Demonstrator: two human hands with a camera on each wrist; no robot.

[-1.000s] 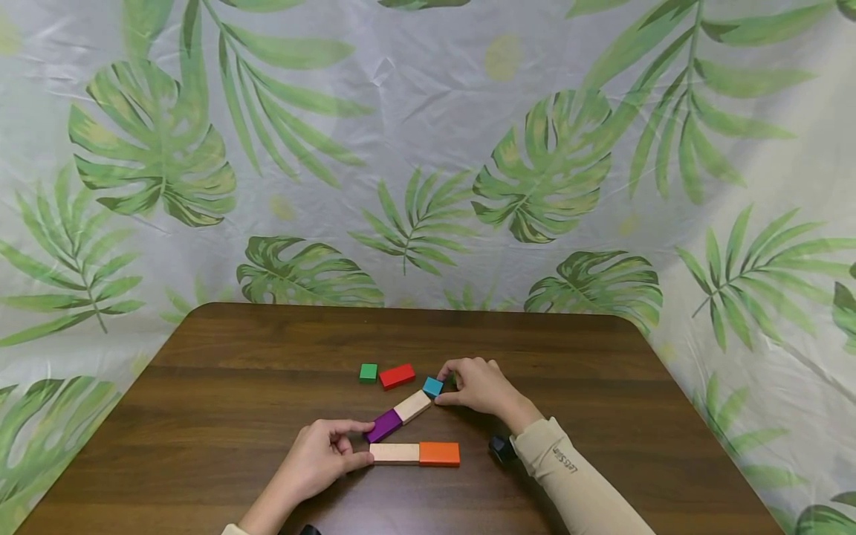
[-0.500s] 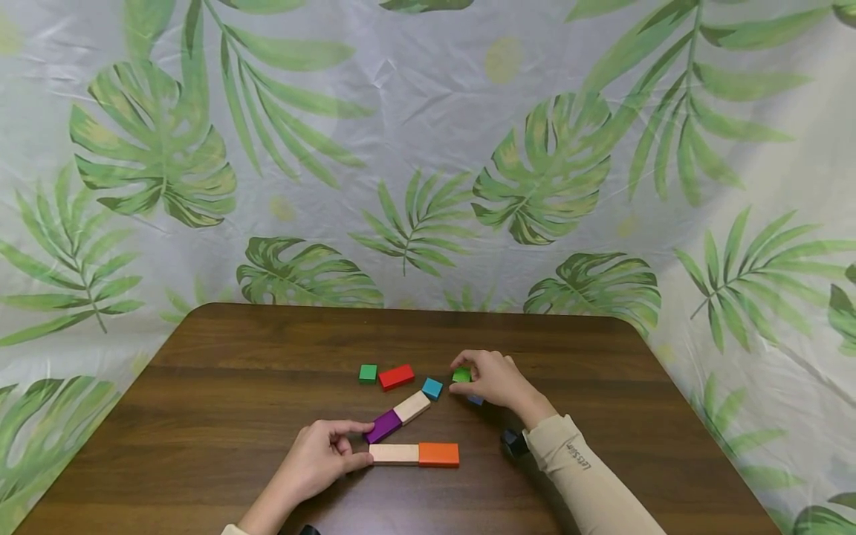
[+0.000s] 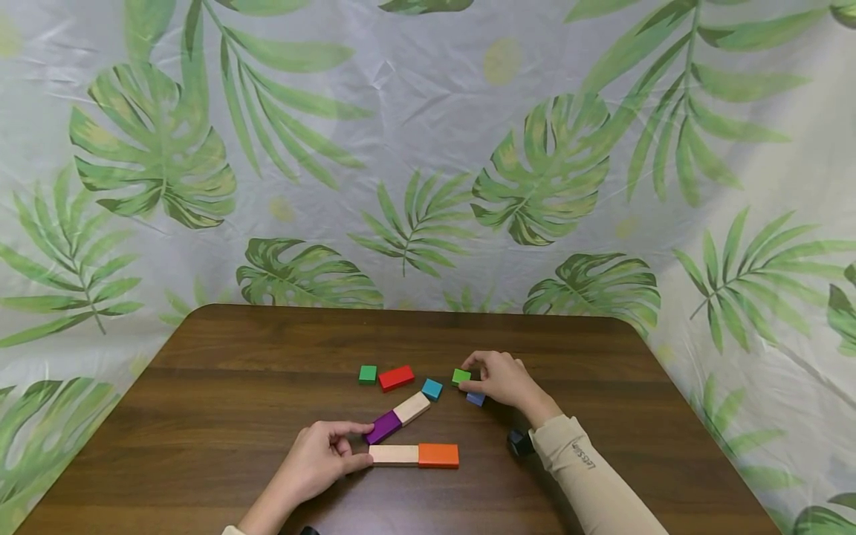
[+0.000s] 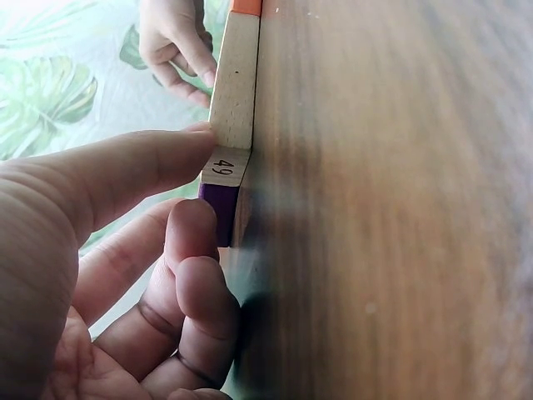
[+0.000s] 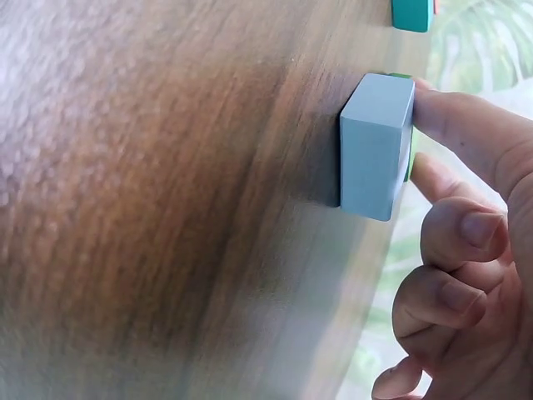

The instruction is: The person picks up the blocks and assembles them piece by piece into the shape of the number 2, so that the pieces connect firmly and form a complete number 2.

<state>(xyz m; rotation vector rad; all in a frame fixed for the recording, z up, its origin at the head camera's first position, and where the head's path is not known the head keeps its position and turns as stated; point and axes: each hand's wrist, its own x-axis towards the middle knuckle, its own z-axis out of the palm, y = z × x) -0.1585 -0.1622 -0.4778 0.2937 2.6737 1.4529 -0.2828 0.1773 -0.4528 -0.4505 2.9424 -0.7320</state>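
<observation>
My left hand has its index fingertip at the purple block and its thumb tip at the left end of a plain wooden block. In the left wrist view that plain block shows a marked end face. Thumb and index finger of my right hand are at the front and back sides of a light green block, pinching it. Just in front of it lies a blue block, partly under the hand in the head view; in the right wrist view this block hides most of the green one.
An orange block continues the front plain block. Another plain block extends the purple one diagonally toward a turquoise block. Farther back lie a red block and a dark green block. A leaf-patterned cloth hangs behind the table.
My right hand has left the turquoise block and moved right to the light green block, uncovering more of the blue block. The left hand stays in place.
</observation>
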